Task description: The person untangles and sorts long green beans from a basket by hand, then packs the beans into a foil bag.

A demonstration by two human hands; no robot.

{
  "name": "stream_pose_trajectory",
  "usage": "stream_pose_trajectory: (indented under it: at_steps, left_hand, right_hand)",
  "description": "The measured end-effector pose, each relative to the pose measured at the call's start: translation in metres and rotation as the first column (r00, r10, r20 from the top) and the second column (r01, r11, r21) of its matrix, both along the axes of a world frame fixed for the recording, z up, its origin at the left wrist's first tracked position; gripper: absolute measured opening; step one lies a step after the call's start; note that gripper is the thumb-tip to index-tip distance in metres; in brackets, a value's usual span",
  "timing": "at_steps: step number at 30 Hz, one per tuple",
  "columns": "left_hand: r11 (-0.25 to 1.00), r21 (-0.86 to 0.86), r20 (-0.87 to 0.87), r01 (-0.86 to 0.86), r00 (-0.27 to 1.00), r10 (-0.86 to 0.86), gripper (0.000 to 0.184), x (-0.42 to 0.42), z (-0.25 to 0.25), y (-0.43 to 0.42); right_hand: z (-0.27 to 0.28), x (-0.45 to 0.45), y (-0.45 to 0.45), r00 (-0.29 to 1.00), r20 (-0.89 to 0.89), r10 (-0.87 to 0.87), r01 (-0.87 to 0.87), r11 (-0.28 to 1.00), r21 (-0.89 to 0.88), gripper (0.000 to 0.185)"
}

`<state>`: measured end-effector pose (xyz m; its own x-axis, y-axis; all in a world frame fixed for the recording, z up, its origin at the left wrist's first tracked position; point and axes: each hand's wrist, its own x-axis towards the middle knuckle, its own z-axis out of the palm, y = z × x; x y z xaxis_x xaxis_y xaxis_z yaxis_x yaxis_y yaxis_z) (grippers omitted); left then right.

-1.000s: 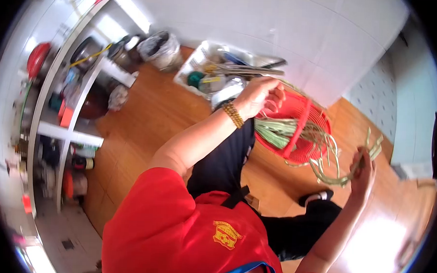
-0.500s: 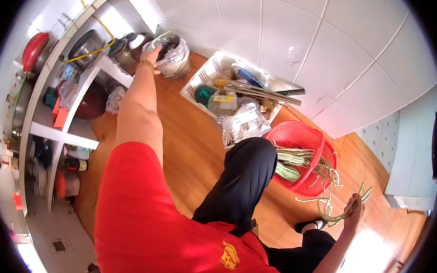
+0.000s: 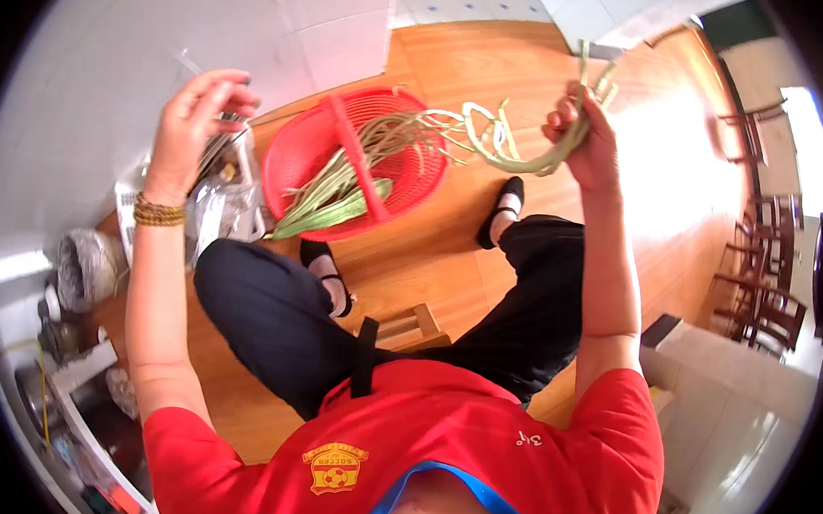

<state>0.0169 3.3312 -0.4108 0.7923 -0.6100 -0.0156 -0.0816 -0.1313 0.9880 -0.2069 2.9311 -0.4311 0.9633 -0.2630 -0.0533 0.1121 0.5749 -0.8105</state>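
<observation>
My left hand (image 3: 192, 133), with a beaded bracelet at the wrist, is raised at the left, its fingers loosely bent and apart, and nothing shows in it. It is nearest to the white basket below it. On the right, my right hand (image 3: 586, 141) is closed around several long green beans (image 3: 526, 164), whose ends curl to the left and stick up above the fist. Between my hands, a red plastic basket (image 3: 288, 151) stands on the floor, holding more long beans (image 3: 389, 137) and a thicker ridged green vegetable (image 3: 326, 212).
A white basket (image 3: 127, 199) with bags and tools sits by the wall at left, beside a bag-lined bin (image 3: 88, 266). Shelves (image 3: 85, 367) stand at lower left. A wooden stool (image 3: 408, 329) is between my legs; chairs (image 3: 759, 281) stand far right.
My left hand first reached to the bin with a thin green strand, and is now back near the red basket, empty. The view has swung to the right. My right hand still holds the beans.
</observation>
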Motion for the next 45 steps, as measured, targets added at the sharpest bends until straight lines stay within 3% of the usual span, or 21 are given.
stream_pose_trajectory:
  at_steps: [2,3,5,8,9,11,15,17,19,21,23,26,28,30,31,34,35,37,41,42,45]
  left_hand:
    - [0.969,-0.059,0.013,0.242,0.970,-0.241,0.023,-0.036,0.009,-0.067]
    - [0.924,-0.082,0.139,0.373,0.923,-0.360,0.024,-0.052,0.006,-0.098]
    - [0.870,-0.072,0.215,0.488,0.859,-0.464,0.029,-0.089,0.001,-0.153]
    - [0.689,-0.194,0.195,0.698,0.716,-0.670,0.062,-0.132,-0.035,-0.216]
    - [0.695,-0.254,0.201,0.673,0.739,-0.642,0.059,-0.154,-0.039,-0.230]
    - [0.688,-0.175,-0.116,0.704,0.679,-0.725,0.035,-0.186,-0.029,-0.240]
    - [0.743,-0.287,-0.226,0.604,0.711,-0.666,0.019,-0.217,-0.047,-0.256]
    - [0.764,-0.401,-0.422,0.505,0.639,-0.643,0.013,-0.218,-0.045,-0.251]
    - [0.687,-0.475,-0.404,0.550,0.557,-0.726,0.012,-0.208,-0.052,-0.248]
    - [0.737,-0.256,-0.335,0.625,0.658,-0.675,0.012,-0.203,-0.048,-0.242]
    - [0.757,-0.246,-0.379,0.605,0.659,-0.650,0.013,-0.202,-0.057,-0.239]
    - [0.689,0.206,-0.105,0.695,0.716,-0.690,0.010,-0.205,-0.063,-0.231]
    - [0.772,0.122,-0.119,0.624,0.781,-0.613,0.015,-0.204,-0.094,-0.222]
    - [0.806,0.112,-0.126,0.581,0.813,-0.569,0.014,-0.201,-0.102,-0.213]
    - [0.809,0.117,-0.137,0.577,0.816,-0.562,0.014,-0.202,-0.094,-0.210]
    - [0.786,-0.022,-0.481,0.618,0.683,-0.550,0.016,-0.197,-0.056,-0.203]
    - [0.771,-0.212,-0.621,0.600,0.527,-0.580,0.019,-0.192,-0.051,-0.199]
    - [0.716,-0.380,-0.632,0.585,0.401,-0.663,0.028,-0.183,-0.049,-0.194]
    - [0.692,-0.414,-0.641,0.592,0.350,-0.683,0.041,-0.187,-0.031,-0.187]
    - [0.726,-0.434,-0.682,0.533,0.332,-0.652,0.046,-0.190,-0.028,-0.185]
    - [0.784,-0.430,-0.740,0.448,0.322,-0.590,0.058,-0.194,-0.020,-0.176]
  right_hand:
    - [-0.004,-0.006,0.002,0.998,0.064,0.026,-0.033,0.994,0.104,0.030]
    - [-0.005,-0.009,0.003,0.991,0.122,0.047,-0.074,0.972,0.223,0.028]
    - [-0.001,-0.013,0.007,0.989,0.134,0.057,-0.089,0.966,0.242,0.028]
    - [0.009,-0.022,0.018,0.996,0.062,-0.067,0.047,0.960,0.274,0.021]
    - [0.002,-0.023,0.014,0.992,0.087,-0.089,0.049,0.920,0.388,0.019]
    - [-0.006,-0.027,0.015,0.972,0.031,-0.233,0.202,0.893,0.403,0.018]
    - [-0.011,-0.043,0.012,0.953,0.110,-0.283,0.222,0.896,0.384,0.018]
    - [-0.007,-0.052,0.018,0.972,0.114,-0.204,0.171,0.954,0.247,0.019]
    - [-0.003,-0.061,0.024,0.999,0.037,0.007,-0.010,0.995,0.099,0.024]
    - [-0.005,-0.063,0.026,0.998,0.014,0.058,-0.059,0.995,0.078,0.024]
    - [-0.004,-0.064,0.028,0.998,0.037,0.045,-0.046,0.999,0.024,0.024]
    - [0.000,-0.065,0.024,0.970,0.032,-0.240,0.241,0.970,-0.030,0.031]
    - [-0.014,-0.061,-0.003,0.904,0.076,-0.420,0.417,0.907,0.051,0.032]
    - [-0.015,-0.063,-0.035,0.872,0.053,-0.486,0.435,0.821,0.370,0.032]
    - [0.001,-0.065,-0.033,0.819,-0.094,-0.565,0.541,0.709,0.451,0.030]
    - [-0.025,-0.069,-0.074,0.786,-0.033,-0.618,0.557,0.683,0.473,0.022]
    - [-0.029,-0.068,-0.083,0.762,-0.078,-0.643,0.595,0.648,0.475,0.021]
    - [-0.040,-0.065,-0.092,0.786,-0.079,-0.614,0.571,0.670,0.474,0.020]
    - [-0.060,-0.056,-0.108,0.820,0.002,-0.572,0.471,0.677,0.566,0.020]
    - [-0.059,-0.055,-0.110,0.805,-0.081,-0.587,0.530,0.651,0.543,0.023]
    - [-0.065,-0.055,-0.118,0.840,-0.008,-0.542,0.443,0.678,0.586,0.025]
